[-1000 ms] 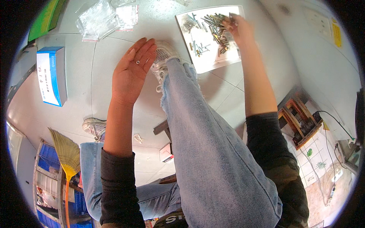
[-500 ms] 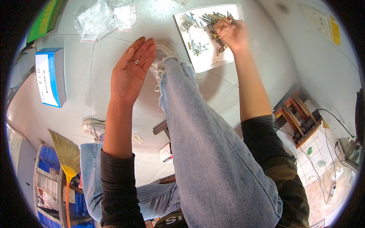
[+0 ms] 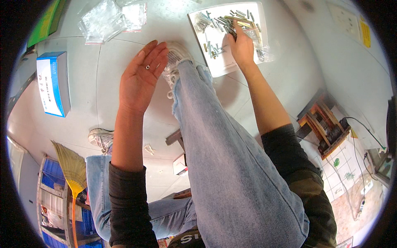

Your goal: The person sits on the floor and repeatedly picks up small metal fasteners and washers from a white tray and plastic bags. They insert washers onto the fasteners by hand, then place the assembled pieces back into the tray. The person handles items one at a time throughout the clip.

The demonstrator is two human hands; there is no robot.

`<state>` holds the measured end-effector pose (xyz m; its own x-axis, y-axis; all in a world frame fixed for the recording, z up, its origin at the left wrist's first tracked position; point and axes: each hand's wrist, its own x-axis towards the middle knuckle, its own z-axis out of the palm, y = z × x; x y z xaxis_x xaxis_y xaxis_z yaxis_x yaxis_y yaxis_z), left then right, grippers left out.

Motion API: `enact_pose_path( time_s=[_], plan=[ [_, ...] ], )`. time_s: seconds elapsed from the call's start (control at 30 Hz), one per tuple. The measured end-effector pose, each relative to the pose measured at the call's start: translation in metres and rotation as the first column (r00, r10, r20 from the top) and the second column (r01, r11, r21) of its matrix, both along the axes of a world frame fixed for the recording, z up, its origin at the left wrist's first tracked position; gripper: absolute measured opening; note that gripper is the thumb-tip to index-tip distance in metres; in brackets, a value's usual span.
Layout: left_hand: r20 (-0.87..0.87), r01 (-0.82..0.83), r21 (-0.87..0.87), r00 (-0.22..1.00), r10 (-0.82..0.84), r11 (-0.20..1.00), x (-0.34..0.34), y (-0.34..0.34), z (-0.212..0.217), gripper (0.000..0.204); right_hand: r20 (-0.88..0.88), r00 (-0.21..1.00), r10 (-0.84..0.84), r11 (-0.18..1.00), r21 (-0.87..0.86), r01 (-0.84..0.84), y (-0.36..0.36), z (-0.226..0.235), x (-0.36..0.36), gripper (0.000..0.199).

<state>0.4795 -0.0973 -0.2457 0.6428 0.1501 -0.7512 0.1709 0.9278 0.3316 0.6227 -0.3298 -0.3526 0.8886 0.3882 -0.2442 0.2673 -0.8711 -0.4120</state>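
Since before, right hand has shifted across the tray, fingers curled among screws; left hand, beside it, lies open, cradling a nut.

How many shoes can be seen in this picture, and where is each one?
2. One white mesh shoe is at the end of the stretched leg, beside the open left hand. The other shoe rests on the floor further left, near the broom. None seems hidden.
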Motion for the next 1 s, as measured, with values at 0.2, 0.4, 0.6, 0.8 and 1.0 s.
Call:
enact_pose_path(
  time_s=[0.2, 0.4, 0.6, 0.8, 1.0],
  plan=[
    [-0.021, -0.002, 0.0, 1.0, 0.002, 1.0, -0.003, 0.001, -0.003, 0.04, 0.05, 0.996, 0.076, 0.996, 0.044, -0.078, -0.003, 0.004, -0.002, 0.041],
    [-0.005, 0.003, -0.007, 1.0, -0.003, 1.0, -0.008, 0.003, -0.004, 0.039, 0.153, 0.985, -0.082, 0.995, -0.038, 0.089, 0.001, -0.006, 0.044, 0.029],
    [-0.014, -0.025, -0.027, 1.0, 0.024, 0.999, -0.008, 0.004, -0.008, 0.038, 0.061, 0.978, -0.202, 0.979, 0.038, 0.2, -0.03, -0.001, 0.05, 0.023],
    [-0.01, -0.018, -0.056, 1.0, 0.018, 0.998, -0.011, 0.004, -0.009, 0.038, -0.075, 0.985, -0.158, 0.985, 0.063, 0.163, -0.02, 0.0, 0.01, 0.03],
    [-0.016, -0.007, -0.02, 1.0, 0.006, 1.0, -0.01, 0.004, -0.006, 0.038, -0.032, 0.999, 0.001, 0.994, 0.111, 0.002, 0.005, 0.001, 0.005, 0.031]
  ],
)
